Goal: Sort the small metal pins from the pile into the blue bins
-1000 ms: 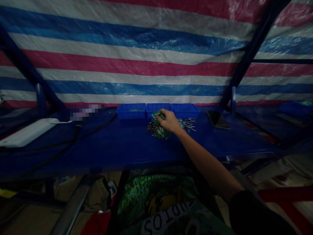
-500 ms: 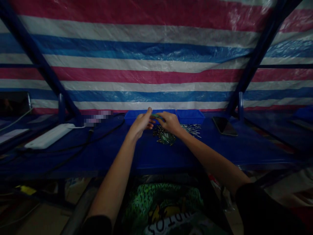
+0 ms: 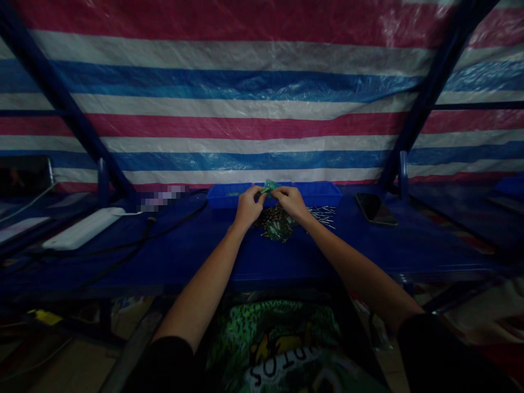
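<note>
Green shows on your one shirt (image 3: 278,338), closest to you, between two black sleeves (image 3: 434,349). Past it is one blue table (image 3: 184,262). One heap of little gold-coloured bits (image 3: 270,217) sits on it, too many and too dim to count. At least one clear, greenish packet (image 3: 282,232) lies at the heap's near side. Thin silver sticks (image 3: 326,217), more than five, lie just right of the heap. One dark phone (image 3: 375,208) is farther right, and one long white block (image 3: 84,229) is well off to the left.

Your left hand (image 3: 246,209) and right hand (image 3: 292,201) pinch one small green bag (image 3: 270,185) between them, fingers closed on it, up above the heap. Behind are three blue trays (image 3: 318,195) in a row; the left one has something greenish inside. Two slanting blue posts (image 3: 438,82) stand before one striped sheet (image 3: 245,84).
</note>
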A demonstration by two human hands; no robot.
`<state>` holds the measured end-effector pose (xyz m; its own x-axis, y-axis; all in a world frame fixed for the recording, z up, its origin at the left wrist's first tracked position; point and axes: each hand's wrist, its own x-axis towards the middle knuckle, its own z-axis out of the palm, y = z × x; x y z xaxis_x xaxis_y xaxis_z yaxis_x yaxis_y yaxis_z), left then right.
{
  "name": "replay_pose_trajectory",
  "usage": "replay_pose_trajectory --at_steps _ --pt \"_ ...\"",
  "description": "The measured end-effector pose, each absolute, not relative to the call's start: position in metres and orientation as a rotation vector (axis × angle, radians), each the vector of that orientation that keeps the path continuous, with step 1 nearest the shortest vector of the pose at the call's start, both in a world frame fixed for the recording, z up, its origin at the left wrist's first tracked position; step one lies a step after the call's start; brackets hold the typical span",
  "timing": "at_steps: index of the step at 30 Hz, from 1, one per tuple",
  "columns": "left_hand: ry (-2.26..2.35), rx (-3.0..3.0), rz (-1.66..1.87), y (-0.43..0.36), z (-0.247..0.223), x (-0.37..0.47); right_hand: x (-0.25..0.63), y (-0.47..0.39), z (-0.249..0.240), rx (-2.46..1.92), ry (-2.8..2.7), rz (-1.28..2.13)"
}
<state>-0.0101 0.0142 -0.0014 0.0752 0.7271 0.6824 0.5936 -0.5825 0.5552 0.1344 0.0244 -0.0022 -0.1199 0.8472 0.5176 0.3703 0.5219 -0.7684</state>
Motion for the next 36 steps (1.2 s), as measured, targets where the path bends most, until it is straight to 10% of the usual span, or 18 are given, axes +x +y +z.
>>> replay_pose_trajectory --at_steps 36 --pt "1.662 1.796 1.819 0.019 0.009 -0.035 0.137 0.029 -0.014 -1.12 -1.704 0.357"
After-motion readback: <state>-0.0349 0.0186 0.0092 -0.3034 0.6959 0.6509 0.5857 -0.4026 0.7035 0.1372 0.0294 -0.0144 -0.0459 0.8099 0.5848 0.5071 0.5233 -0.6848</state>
